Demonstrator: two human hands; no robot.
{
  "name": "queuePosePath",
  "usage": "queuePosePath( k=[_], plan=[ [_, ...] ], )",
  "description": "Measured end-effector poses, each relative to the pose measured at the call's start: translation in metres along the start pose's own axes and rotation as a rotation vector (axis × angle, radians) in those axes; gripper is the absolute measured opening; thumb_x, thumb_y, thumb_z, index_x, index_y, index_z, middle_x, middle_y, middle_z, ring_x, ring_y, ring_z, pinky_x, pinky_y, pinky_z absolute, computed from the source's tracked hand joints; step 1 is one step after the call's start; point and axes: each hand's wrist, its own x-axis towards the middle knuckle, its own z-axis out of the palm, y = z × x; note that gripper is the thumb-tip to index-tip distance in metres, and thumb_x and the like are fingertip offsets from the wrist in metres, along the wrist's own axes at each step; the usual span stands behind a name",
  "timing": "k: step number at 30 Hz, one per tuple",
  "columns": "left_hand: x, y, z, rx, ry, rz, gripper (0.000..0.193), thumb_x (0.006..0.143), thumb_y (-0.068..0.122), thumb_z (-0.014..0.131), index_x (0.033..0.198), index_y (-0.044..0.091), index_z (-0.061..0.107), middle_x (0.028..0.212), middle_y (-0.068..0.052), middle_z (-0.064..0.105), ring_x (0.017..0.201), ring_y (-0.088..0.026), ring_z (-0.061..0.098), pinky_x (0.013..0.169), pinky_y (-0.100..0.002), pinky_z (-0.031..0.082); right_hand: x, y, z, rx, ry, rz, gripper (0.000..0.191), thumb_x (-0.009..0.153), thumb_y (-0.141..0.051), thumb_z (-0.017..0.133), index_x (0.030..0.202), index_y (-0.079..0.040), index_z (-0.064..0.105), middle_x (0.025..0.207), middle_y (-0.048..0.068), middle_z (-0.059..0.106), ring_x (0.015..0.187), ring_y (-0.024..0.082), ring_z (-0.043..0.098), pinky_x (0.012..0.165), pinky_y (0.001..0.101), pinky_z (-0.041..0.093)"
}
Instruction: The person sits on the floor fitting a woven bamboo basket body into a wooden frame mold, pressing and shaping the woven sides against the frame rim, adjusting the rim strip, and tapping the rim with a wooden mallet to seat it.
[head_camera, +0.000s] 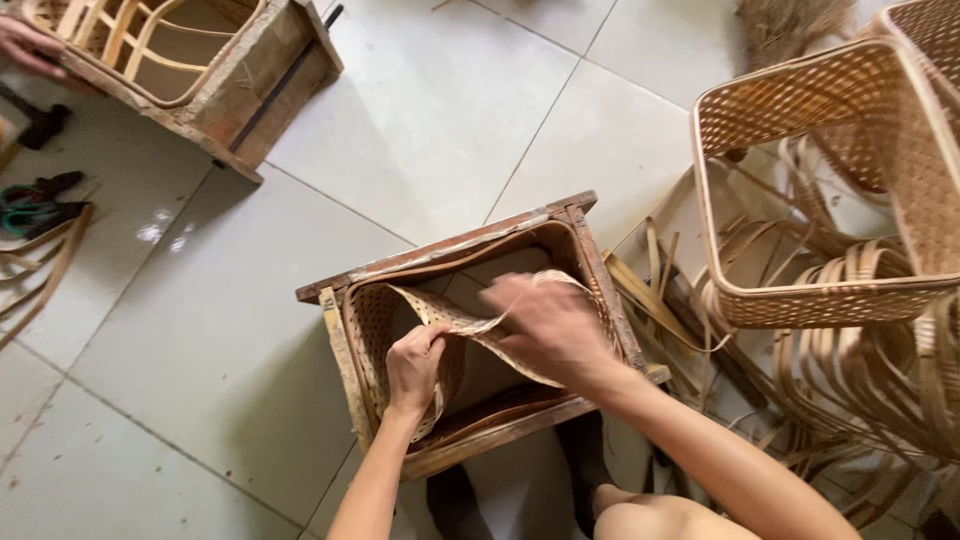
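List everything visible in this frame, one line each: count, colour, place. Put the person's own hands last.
wooden frame mould: 1, brown, centre floor, in front of the person
woven sheet: 1, tan, bent inside that mould
second wooden frame: 1, brown, top left, with bent strips inside
finished woven baskets: at least 2, tan, right side, nested or stacked
loose bamboo strips: many, tan, piled lower right; a few at the left edge
dark tools: kind unclear, left edge
floor tiles: pale grey, throughout
another person's hand: 1, top left, on the second frame
left hand: gripping the woven sheet
right hand: blurred, over the sheet's upper edge
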Motion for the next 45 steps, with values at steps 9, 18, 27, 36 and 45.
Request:
queuePosePath(
  k=[9,18,27,36,45],
  plan=[
    [-0.004,0.001,0.006,0.038,-0.052,-0.107,0.019,0.084,0.002,0.075,0.101,0.009,0.079,0.094,-0.007,0.079,0.078,-0.022,0.077,0.07,-0.031,0.062,-0.077,0.01,-0.027,0.193,-0.143,0.775,0.062,0.091,-0.014,0.06,0.15,-0.01,0.041,0.105,0.023,0.069,0.092,0.036,0.07,0.087,0.0469,0.054],
    [0.003,-0.002,0.038,0.174,0.018,0.006,0.018,0.082,0.003,0.078,0.099,0.006,0.076,0.094,-0.011,0.078,0.081,-0.028,0.076,0.072,-0.037,0.061,-0.067,0.069,0.058,0.005,-0.152,0.663,0.057,0.087,0.003,0.051,0.144,-0.005,0.045,0.1,0.025,0.07,0.091,0.045,0.067,0.079,0.0535,0.054],
    [-0.019,-0.002,0.039,0.089,-0.184,-0.056,0.041,0.095,0.008,0.071,0.134,0.008,0.062,0.096,-0.013,0.075,0.07,-0.025,0.074,0.062,-0.032,0.06,-0.076,0.086,0.096,-0.413,-0.289,0.592,0.055,0.091,0.001,0.051,0.144,0.007,0.042,0.102,0.019,0.069,0.079,0.03,0.073,0.065,0.0396,0.061],
    [-0.04,0.029,0.041,0.139,-0.47,0.082,0.024,0.093,0.032,0.073,0.105,0.012,0.075,0.093,-0.012,0.077,0.08,-0.03,0.073,0.071,-0.041,0.06,-0.046,0.065,0.072,-0.593,-0.405,0.493,0.06,0.092,-0.008,0.057,0.145,0.014,0.041,0.119,0.024,0.066,0.099,0.029,0.071,0.075,0.0334,0.061],
    [0.053,-0.023,-0.043,0.256,0.026,-0.219,0.034,0.084,0.027,0.083,0.115,0.018,0.076,0.113,-0.004,0.074,0.103,-0.022,0.069,0.09,-0.034,0.057,0.041,0.022,0.074,-0.185,-0.414,-0.028,0.075,0.088,-0.045,0.067,0.137,0.008,0.044,0.137,0.032,0.056,0.131,0.043,0.051,0.115,0.0591,0.031]
  ],
)
